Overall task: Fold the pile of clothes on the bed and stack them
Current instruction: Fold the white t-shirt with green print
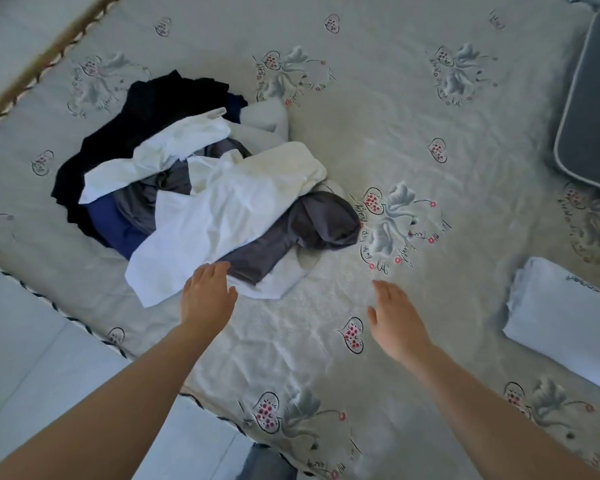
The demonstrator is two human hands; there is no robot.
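Left hand [207, 296]: fingers straight and loose, holding nothing, tips at the near edge of the crumpled white cotton shirt [219, 220].
Right hand [397, 323]: spread and relaxed, empty, hovering over bare bedspread, apart from the clothes.
Pile location: jumbled heap of unfolded clothes [187, 174] on the left half of the bed, nothing folded or stacked yet.
Pile contents: white shirt on top; dark grey soft jersey garment [309, 226] draped beside it; black garment [125, 133] and blue garment [115, 226] underneath.
Handling: likely light, limp, prone to tangling; best pinched at shoulders or hem, lifted clear.
Surroundings: pale floral-printed quilted bedspread [378, 140]; white rolled pillow [561, 317] at right; dark grey piped cushion [593, 109] far right.
Obstacles: none between hands and pile.
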